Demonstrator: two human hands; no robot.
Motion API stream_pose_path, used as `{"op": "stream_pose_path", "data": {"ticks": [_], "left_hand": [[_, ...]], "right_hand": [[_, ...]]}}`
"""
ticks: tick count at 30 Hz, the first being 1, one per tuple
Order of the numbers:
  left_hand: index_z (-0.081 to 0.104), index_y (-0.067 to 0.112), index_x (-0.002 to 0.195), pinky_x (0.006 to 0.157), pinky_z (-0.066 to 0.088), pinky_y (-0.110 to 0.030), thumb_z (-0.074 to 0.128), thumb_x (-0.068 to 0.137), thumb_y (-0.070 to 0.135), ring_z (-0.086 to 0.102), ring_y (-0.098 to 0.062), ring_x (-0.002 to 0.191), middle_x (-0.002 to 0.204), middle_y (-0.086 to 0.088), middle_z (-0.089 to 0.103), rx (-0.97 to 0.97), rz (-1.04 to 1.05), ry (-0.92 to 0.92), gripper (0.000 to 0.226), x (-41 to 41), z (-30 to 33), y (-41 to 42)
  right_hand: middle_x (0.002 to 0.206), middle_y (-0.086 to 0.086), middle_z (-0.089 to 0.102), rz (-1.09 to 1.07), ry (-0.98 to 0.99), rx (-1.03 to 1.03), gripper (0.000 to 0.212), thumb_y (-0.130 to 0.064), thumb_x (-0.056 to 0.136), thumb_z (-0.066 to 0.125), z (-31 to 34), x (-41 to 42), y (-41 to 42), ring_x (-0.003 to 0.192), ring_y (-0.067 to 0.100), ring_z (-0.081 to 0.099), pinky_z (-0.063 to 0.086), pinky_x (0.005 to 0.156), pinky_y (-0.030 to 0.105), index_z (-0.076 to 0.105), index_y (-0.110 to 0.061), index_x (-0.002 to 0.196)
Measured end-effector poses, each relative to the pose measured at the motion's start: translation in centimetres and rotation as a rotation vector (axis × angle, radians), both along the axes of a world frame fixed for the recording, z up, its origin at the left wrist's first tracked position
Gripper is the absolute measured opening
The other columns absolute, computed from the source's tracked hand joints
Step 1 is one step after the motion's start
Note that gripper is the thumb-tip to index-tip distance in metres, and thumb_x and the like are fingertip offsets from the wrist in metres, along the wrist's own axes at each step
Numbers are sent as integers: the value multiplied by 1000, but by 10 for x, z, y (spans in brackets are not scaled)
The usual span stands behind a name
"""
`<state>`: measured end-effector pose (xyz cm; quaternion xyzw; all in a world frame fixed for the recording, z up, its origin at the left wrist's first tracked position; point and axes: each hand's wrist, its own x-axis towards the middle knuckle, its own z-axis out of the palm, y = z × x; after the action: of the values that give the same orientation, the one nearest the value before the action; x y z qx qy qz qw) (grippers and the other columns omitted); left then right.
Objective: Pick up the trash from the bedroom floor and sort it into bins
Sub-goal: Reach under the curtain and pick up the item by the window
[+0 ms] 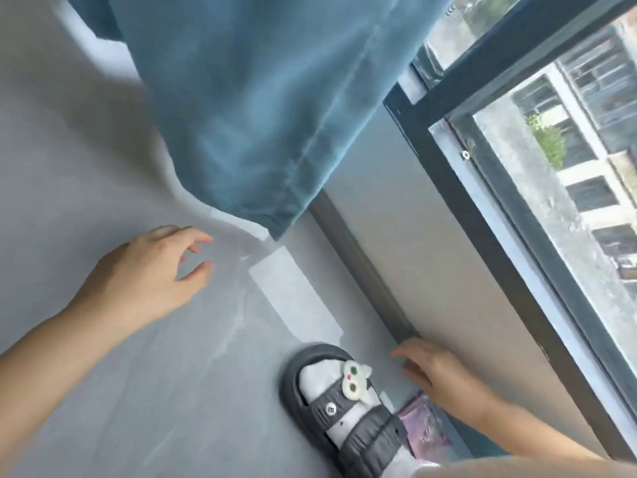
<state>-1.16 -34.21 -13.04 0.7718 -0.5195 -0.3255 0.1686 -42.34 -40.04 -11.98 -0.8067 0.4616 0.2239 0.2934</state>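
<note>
While neither hand is carrying anything, the task is being read as early or mid-cycle: no bin is being shown in the head view, no sorted trash is being shown, so the done share cannot be judged from here. One likely piece of trash is being seen: a pink wrapper [425, 431], lying flat on the grey floor [103, 167], tucked between the slippered foot [344, 405] and the wall [389, 236] under the window [551, 188], just below the right hand [444, 377] in frame. It is being judged as thin glossy plastic film, pinkish-purple with a clear or bluish edge, crinkled, probably light and limp; part of it is being hidden by the slipper and the right wrist, so its full outline cannot be told. The right hand is being held above and slightly ahead of the wrapper, fingers loosely spread and relaxed, nothing being pinched; contact with the wrapper is not being shown. The left hand [151, 274] is being held out over bare floor near the hem of the blue curtain [248, 108], fingers spread with a slight curl, thumb apart from the forefinger, nothing being gripped. A pale rectangular patch [293, 294] on the floor is being read as sunlight or a floor marking rather than trash, though blur is making that uncertain. Still being left, by judgement: the wrapper is to be picked up, carried to the bins, and dropped into the right one; a fingertip pinch at an exposed edge is probably being called for, since the film is lying flat against the floor.
</note>
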Motion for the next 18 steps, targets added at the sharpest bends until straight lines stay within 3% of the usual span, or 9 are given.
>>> {"op": "stream_pose_path", "data": {"ticks": [2,6,10,12,14,16,18], "left_hand": [[63,27,108,80,52,-39,66,81,25,59,-13,83,97,13,59,1,-15,20,27,-10,-6,-4],[63,22,107,82,53,-44,67,81,13,65,-22,83,99,3,65,-28,-21,69,28,-25,-17,-10],[62,24,107,80,51,-41,66,80,9,64,-21,82,100,1,66,-53,-9,119,31,-37,-15,-13],[57,34,103,80,50,-40,66,80,8,62,-19,81,96,5,64,-79,0,139,35,-38,-12,-12],[54,38,101,81,50,-41,65,80,9,62,-18,82,95,7,62,-84,-2,147,38,-38,-10,-10],[60,30,104,81,50,-41,66,81,8,64,-21,84,95,5,64,-79,-4,150,32,-38,-9,-8],[62,23,107,82,50,-41,65,81,10,65,-22,87,97,5,64,-64,6,135,30,-35,-8,-7]], "right_hand": [[114,-10,56,3,50,10,48,-1,84,52,-10,-14,16,99,3,59,44,84,13,54,-33,119],[124,-16,44,-15,142,85,54,-5,84,54,-4,-39,38,113,1,47,30,89,5,45,-28,132],[119,-21,46,-120,68,65,48,-23,78,62,12,-58,47,114,1,45,27,92,1,48,-39,121],[116,-21,51,-143,33,10,56,-25,69,69,9,-67,51,110,0,45,22,93,-3,45,-40,117],[115,-17,60,-13,70,-32,69,-27,54,78,3,-74,55,106,0,47,25,94,-1,49,-36,116],[109,-15,66,112,204,-35,84,-41,38,84,-3,-76,58,94,2,56,36,83,7,52,-30,114],[107,-14,68,111,309,-23,95,-42,27,88,-10,-73,61,77,4,65,47,63,15,50,-30,113]]}}
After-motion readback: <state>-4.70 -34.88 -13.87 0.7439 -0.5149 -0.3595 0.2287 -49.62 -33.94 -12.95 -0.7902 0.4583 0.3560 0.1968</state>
